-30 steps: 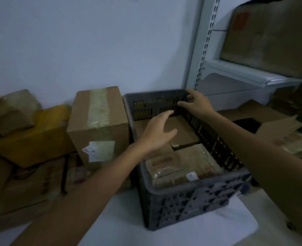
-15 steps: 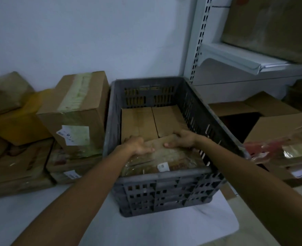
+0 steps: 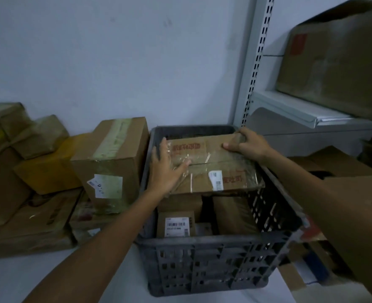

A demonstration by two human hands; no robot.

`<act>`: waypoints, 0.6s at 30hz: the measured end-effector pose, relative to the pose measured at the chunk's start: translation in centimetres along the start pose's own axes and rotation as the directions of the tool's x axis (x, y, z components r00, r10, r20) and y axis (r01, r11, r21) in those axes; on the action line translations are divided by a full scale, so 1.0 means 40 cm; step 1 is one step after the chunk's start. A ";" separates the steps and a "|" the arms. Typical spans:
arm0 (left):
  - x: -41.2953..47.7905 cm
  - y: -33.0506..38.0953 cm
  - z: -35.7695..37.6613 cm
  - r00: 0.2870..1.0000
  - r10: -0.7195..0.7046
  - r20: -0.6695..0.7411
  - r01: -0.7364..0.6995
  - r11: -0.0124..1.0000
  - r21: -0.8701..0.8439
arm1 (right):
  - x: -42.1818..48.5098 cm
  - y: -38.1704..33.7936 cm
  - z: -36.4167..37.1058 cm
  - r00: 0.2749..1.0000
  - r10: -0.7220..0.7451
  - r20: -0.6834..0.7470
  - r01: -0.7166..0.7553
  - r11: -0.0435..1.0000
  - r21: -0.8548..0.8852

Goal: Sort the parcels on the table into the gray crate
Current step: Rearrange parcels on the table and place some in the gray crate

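A dark gray slatted crate (image 3: 207, 265) stands on the white table. A flat brown parcel wrapped in clear film (image 3: 211, 167), with red print and a small white label, lies tilted over the crate's far half. My left hand (image 3: 164, 169) grips its left edge, thumb on top. My right hand (image 3: 246, 143) grips its far right corner. Beneath it, in the near half of the crate, sit a small box with a barcode label (image 3: 176, 224) and a brown parcel (image 3: 231, 215).
Cardboard boxes pile up left of the crate, the closest a taped one with a white label (image 3: 113, 165). A yellow box (image 3: 47, 165) lies behind it. A white shelf upright (image 3: 253, 68) and shelf with a big box (image 3: 336, 60) stand right. Open cartons sit at lower right.
Both hands gripped the film-wrapped parcel at the crate's near end, then lifted and carried it toward the far end, uncovering the small labelled box below.
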State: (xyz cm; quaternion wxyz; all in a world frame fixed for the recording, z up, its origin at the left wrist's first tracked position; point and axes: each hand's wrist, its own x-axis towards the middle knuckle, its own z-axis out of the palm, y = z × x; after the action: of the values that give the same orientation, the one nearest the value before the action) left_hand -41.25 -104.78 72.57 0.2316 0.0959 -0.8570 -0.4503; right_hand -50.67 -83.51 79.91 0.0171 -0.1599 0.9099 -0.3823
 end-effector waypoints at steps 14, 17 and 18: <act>0.034 0.145 -0.236 0.958 0.144 -0.250 -0.195 0.962 -0.192 | 0.020 -0.165 -0.005 0.966 -0.127 -0.227 0.228 0.831 0.507; 0.050 0.118 -0.325 0.938 0.151 -0.313 -0.203 0.969 -0.142 | 0.027 -0.229 0.040 0.971 -0.211 -0.116 0.236 0.748 0.620; 0.053 0.106 -0.349 0.939 0.135 -0.317 -0.187 0.972 -0.140 | 0.032 -0.250 0.057 0.969 -0.234 -0.084 0.232 0.730 0.643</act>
State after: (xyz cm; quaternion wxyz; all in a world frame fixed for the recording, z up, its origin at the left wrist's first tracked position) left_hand -36.18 -113.31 83.49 0.4046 0.0737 -0.7749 -0.4801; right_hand -48.74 -92.02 85.42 0.0246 -0.2576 0.6942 -0.6717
